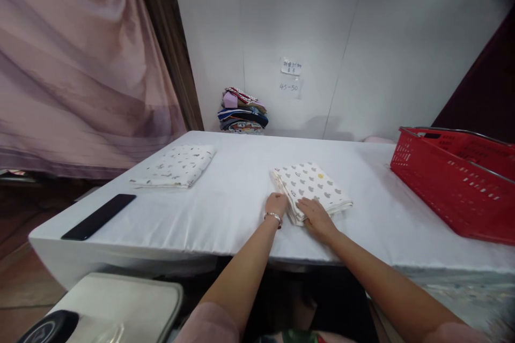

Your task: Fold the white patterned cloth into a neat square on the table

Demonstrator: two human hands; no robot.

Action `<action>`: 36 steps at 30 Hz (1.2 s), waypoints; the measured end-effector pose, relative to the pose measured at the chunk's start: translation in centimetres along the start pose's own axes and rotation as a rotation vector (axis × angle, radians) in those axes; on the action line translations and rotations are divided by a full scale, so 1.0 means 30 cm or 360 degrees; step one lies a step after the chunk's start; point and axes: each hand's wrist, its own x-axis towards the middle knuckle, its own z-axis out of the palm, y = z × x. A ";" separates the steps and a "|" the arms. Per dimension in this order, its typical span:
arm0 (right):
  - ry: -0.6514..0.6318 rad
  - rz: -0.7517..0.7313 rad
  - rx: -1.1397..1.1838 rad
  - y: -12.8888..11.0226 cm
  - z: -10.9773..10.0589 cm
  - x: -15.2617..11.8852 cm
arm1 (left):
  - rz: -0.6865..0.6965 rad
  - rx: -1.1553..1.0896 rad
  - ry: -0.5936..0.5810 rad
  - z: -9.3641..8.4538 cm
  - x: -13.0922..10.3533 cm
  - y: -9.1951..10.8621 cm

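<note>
A white folded cloth (311,182) with grey mouse-head-like prints and a small yellow spot lies on the white-covered table (241,171) in front of me. At its left edge is my left hand (277,204), fingers curled in against the layers, a silver bracelet on the wrist. My right hand (317,218) rests on the near part of the cloth with its fingers laid out over the top; its thumb is hidden. Farther left lies a second folded white cloth (177,166) with small dark prints, apart from both hands.
A red plastic basket (450,187) stands at the right. Folded fabrics (243,112) are stacked by the back wall, near paper labels (290,76). A long black flat object (100,217) lies at the left edge. A pale seat-like surface (120,300) is below left.
</note>
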 end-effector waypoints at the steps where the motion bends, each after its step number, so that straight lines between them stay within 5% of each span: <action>1: -0.0017 0.0010 -0.0009 -0.006 0.000 0.000 | 0.0125 0.0037 0.0070 -0.001 -0.002 0.003; 5: -0.0110 0.0043 0.0035 -0.019 -0.018 0.002 | 0.0964 0.0399 0.0154 0.009 -0.011 0.007; 8: -0.0258 0.0099 0.0285 -0.008 -0.065 0.011 | 0.1226 0.0555 -0.0022 0.028 -0.013 -0.014; 13: -0.0252 0.0476 0.0985 0.031 -0.147 0.054 | 0.1064 0.0263 0.0056 0.033 0.005 -0.056; 16: -0.0010 0.0722 0.0975 0.033 -0.144 0.100 | 0.0693 0.0038 0.0210 0.023 0.021 -0.057; 19: 0.0083 0.0721 0.0815 0.011 -0.117 0.160 | 0.0420 -0.0043 0.0190 0.015 0.033 -0.051; 29: -0.0297 0.0768 0.0175 -0.042 -0.069 0.314 | 0.0487 -0.0015 0.0079 0.014 0.035 -0.053; 36: -0.0193 0.0663 0.0321 -0.041 -0.074 0.315 | 0.0486 -0.0025 0.0028 0.021 0.042 -0.063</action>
